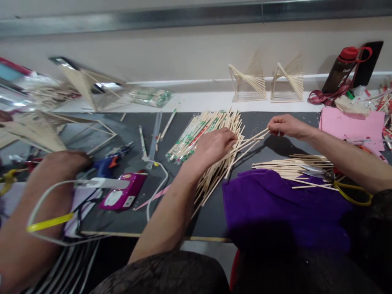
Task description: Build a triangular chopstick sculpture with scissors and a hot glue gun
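- While the left hand [214,145] closes over a fanned bunch of thin wooden sticks [220,163] at the middle of the dark mat [211,212], the right hand [283,124] pinches the far tips of a few of them.
- Just left of the bunch lie wrapped chopsticks [192,136].
- Right of it, cut sticks [294,165] rest on a purple cloth [275,204].
- At near left, another person's arm [45,192] lies beside a magenta device [122,196].

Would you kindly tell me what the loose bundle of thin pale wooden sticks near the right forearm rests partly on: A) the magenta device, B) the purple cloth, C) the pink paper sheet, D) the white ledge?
B: the bundle of thin pale wooden sticks overlaps the top edge of the purple cloth.
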